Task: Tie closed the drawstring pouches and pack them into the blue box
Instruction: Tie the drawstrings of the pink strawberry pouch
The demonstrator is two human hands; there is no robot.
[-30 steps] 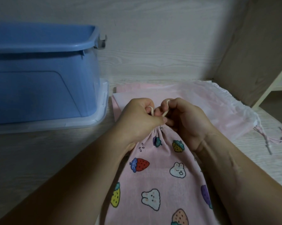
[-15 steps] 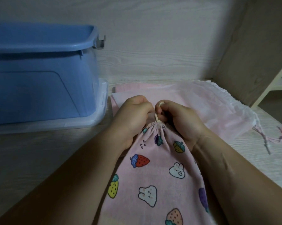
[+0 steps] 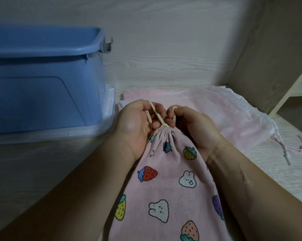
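A pink pouch (image 3: 171,185) printed with strawberries and bunnies lies in front of me, its mouth gathered tight. My left hand (image 3: 138,126) and my right hand (image 3: 193,126) meet at the gathered top. Both grip the cream drawstring (image 3: 155,113): strands run across my left palm and fingers, and a loop wraps over my right fingers. The blue box (image 3: 42,80) stands open at the left, close beside my left hand. Pale pink pouches (image 3: 225,115) lie flat behind my hands, one with a pink cord (image 3: 286,152) trailing to the right.
The blue box sits on a clear plastic lid (image 3: 101,126). A wooden back wall (image 3: 164,40) rises behind, and a side panel (image 3: 272,49) stands at the right. Past it shows part of a cream shelf frame (image 3: 291,89).
My left hand has turned palm up and drawn the cord out to the left, so the strands now show across it. The pouch's neck stays gathered.
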